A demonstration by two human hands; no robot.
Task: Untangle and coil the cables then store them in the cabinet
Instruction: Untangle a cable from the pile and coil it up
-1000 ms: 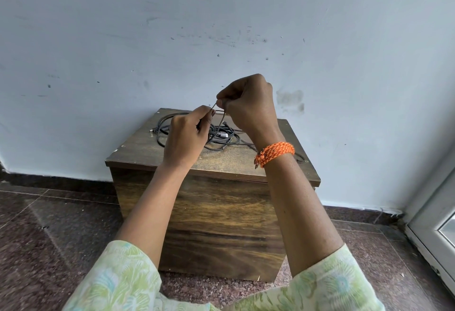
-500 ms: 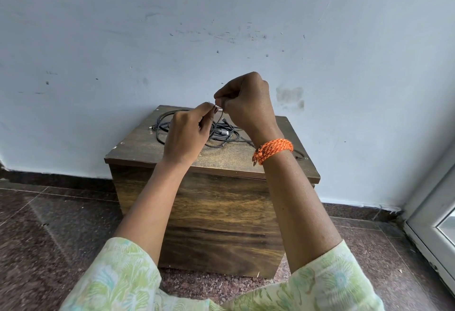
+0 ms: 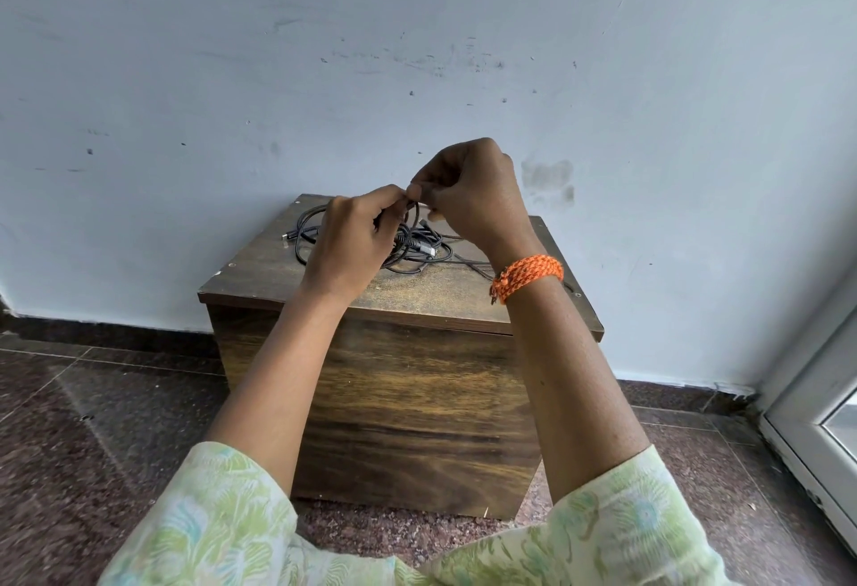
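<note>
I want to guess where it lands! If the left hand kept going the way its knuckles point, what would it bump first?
Most likely the right hand: the left hand points right and slightly up, their fingers nearly meeting around the thin black cable loop. Depth is unclear.

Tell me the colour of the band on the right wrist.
Orange, a braided wristband, clear in the head view.

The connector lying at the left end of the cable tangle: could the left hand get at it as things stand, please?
Probably yes. The connector lies uncovered on the cabinet top, just left of the left hand, with nothing between them. That hand is pinching a cable loop with the right hand, so it would have to let go first.
</note>
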